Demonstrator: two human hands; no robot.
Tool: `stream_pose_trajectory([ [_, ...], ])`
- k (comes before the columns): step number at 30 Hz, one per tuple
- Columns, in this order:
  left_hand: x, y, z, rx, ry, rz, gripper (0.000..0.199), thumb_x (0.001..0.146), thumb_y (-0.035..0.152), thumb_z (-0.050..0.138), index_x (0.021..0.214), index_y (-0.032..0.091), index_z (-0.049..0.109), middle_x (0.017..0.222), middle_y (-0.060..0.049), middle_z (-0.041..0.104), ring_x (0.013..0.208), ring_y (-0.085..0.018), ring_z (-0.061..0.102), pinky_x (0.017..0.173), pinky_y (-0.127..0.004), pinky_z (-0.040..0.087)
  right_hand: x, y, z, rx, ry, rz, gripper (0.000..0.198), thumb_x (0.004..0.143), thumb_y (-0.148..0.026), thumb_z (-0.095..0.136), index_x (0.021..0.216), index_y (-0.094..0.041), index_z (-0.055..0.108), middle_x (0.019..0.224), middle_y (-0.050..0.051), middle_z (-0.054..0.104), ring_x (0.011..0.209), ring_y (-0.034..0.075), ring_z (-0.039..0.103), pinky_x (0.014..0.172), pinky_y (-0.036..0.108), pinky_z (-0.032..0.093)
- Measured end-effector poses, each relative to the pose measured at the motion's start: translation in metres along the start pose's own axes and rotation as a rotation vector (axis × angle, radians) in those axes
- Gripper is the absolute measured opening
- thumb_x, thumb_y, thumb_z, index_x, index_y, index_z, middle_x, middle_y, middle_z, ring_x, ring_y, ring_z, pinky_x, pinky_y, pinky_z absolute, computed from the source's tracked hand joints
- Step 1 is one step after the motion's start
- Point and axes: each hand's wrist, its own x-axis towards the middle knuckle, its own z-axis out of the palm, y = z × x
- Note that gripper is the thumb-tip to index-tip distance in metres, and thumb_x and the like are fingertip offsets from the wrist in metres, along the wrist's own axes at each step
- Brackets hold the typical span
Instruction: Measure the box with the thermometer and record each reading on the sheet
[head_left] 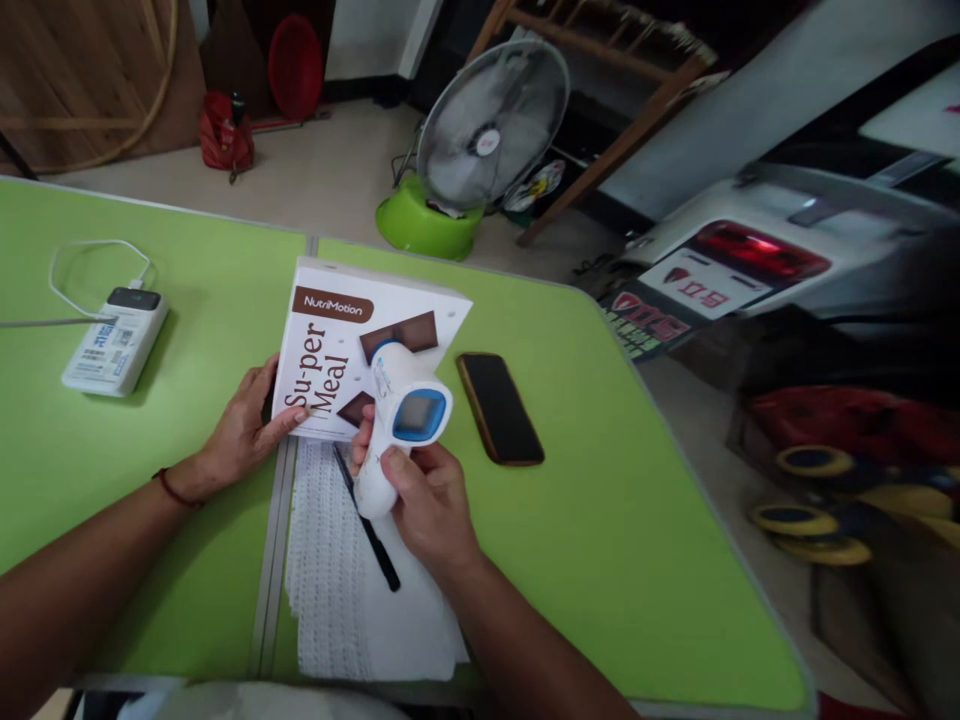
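Observation:
My left hand (249,424) grips the lower left edge of a white box (405,292) printed "NutriMotion Su-per Meal", its thumb on the front face. In my right hand (431,500) is a white infrared thermometer (388,440) with a blue-framed screen facing me. The thermometer's head is in front of the box and covers part of its print; whether they touch I cannot tell. Below the box lie papers (337,600) with rows of writing, and a black pen (379,552) rests slantwise on them.
A smartphone (500,408) lies right of the box on the green folding table (600,560). At the left is a white power bank (118,343) with cables. Beyond the table edge stand a fan (491,130) on a green base and a scooter (720,260).

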Motion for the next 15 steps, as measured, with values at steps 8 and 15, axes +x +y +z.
stream_pose_trajectory([
  [8,0.0021,-0.0001,-0.0002,-0.015,-0.003,0.0,0.05,0.097,0.057,0.052,0.135,0.024,0.053,0.129,-0.013,0.061,0.112,-0.031,0.057,0.1,-0.056,0.051,0.0005,0.0002,0.0,-0.023,0.003,-0.026,0.034,0.075,-0.055,0.075,0.076,-0.022,0.068,0.069,0.001,0.068,0.063,0.015,0.061,0.063,0.034,0.054],
  [15,0.003,0.0026,-0.0004,-0.008,0.002,-0.004,0.052,0.097,0.06,0.051,0.135,0.023,0.052,0.135,-0.014,0.059,0.117,-0.032,0.056,0.102,-0.057,0.049,0.0003,0.0045,-0.0005,-0.018,0.003,-0.039,0.034,0.077,-0.055,0.075,0.077,-0.022,0.068,0.071,0.0,0.068,0.065,0.016,0.062,0.065,0.034,0.054],
])
